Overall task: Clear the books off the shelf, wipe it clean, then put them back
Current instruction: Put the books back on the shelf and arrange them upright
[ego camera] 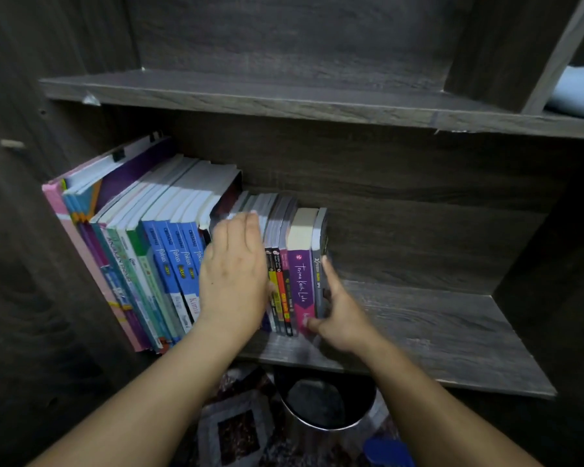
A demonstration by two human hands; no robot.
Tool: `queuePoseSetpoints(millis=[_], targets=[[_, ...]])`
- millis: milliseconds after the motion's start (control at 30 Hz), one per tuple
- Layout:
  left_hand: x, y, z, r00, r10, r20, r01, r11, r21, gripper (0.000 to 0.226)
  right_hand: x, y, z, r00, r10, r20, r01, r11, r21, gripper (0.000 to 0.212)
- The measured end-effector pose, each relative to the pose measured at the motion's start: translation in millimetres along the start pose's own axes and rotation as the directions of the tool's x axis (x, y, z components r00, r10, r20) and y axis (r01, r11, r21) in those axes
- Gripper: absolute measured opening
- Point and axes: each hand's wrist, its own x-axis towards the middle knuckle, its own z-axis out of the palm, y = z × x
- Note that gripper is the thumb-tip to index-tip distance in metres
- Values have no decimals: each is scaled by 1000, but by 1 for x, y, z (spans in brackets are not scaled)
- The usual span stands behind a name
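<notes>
- Now our left hand lies flat, fingers straight, against the books standing at the left end of the shelf.
- Our right hand pinches the grey book ending the row.

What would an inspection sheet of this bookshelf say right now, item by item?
Surface: dark wood shelf, grain showing to the right of the row.
Job's things: books standing in a row at the left; purple book and grey book at its right end.
Clutter: nothing seen.
Hands: left hand flat against the spines; right hand grips the grey book.
Cables: nothing seen.
Surroundings: upper shelf above; folded blue cloth top right; bin and patterned rug below.
</notes>
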Motion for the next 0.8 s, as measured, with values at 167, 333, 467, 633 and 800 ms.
queuePoseSetpoints(millis=[167,333,467,633,800], targets=[[-7,-19,-14,997,-40,-62,44,997,67,105,5,-1,-8,997,21,72,-21,1000,-5,124],[-10,-27,-2,998,45,-47,-40,992,116,105,17,0,-10,989,90,114,-84,995,-55,133],[-13,-38,-1,981,101,-167,-92,994,63,97,25,4,-10,982,134,132,-136,991,6,142],[-17,-76,7,972,90,-216,-89,996,12,116,37,10,-3,989,47,141,-59,995,79,158],[-18,-81,16,958,142,-250,-143,990,15,116,44,16,2,993,-40,114,17,981,194,141]])
